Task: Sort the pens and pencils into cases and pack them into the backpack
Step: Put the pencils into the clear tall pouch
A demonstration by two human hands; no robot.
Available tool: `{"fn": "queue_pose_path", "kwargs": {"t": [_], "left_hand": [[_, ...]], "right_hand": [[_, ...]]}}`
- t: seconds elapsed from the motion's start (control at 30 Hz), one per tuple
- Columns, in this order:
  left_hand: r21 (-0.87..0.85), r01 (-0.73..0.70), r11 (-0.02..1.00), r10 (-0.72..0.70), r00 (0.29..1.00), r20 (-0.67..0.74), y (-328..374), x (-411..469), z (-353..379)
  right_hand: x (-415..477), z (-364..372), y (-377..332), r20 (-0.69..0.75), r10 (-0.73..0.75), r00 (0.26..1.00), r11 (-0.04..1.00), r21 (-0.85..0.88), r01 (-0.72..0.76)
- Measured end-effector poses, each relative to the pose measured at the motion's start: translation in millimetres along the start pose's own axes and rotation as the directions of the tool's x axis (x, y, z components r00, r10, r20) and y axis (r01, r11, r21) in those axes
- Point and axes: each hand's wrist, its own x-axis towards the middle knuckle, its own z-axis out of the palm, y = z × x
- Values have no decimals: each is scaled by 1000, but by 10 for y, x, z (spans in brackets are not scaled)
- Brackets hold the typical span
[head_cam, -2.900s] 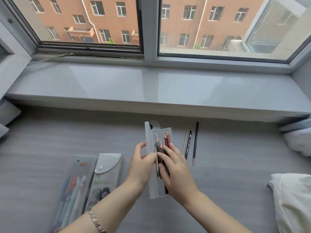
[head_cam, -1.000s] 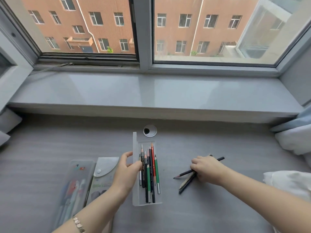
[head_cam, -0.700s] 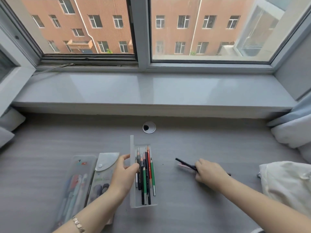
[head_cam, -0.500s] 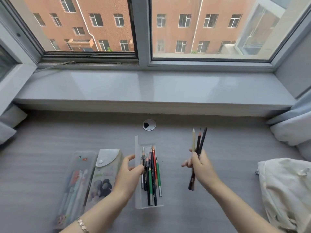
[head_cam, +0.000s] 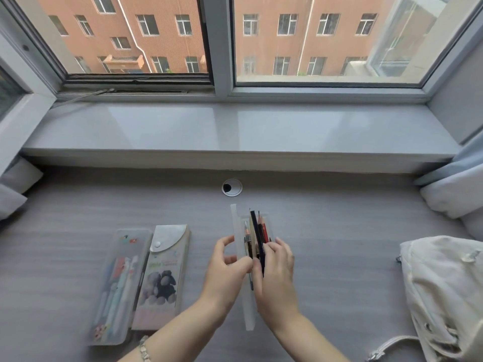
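Right fingers (head_cam: 271, 251) pinch pencils (head_cam: 255, 231) over case (head_cam: 249, 317), left fingers (head_cam: 241, 263) pinching its wall; slanted bundle risks snagging and spilling.

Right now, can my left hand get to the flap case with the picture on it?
Probably yes. The flap case lies just left of the left hand, only bare desk between. But that hand grips the clear case and would need to let go.
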Motion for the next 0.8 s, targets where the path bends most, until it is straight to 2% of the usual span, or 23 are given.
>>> {"fn": "queue_pose_path", "kwargs": {"t": [0.07, 0.13, 0.3, 0.37, 0.53, 0.8], "left_hand": [[-13, 2, 1000, -1, 1000, 9, 6, -5, 11], [-26, -8, 1000, 8, 1000, 4, 24, 2, 11], [-18, -13, 1000, 13, 1000, 20, 53, -12, -12], [-18, -11, 1000, 11, 999, 33, 55, -21, -8], [-70, -27, 997, 29, 999, 27, 65, -4, -2], [-100, -36, 994, 39, 999, 27, 59, -29, 3]], "right_hand": [[-10, -23, -24, -1, 9, 1000, 990, -143, -9], [-19, -53, -14, 53, 14, 998, 979, -206, -3], [-29, -95, 101, 160, 78, 984, 996, 27, -84], [-17, -121, 120, 179, 74, 981, 996, 34, -82], [26, -207, 202, 196, 178, 964, 970, 128, -205], [64, -265, 254, 313, 175, 934, 922, 281, -267]]}}
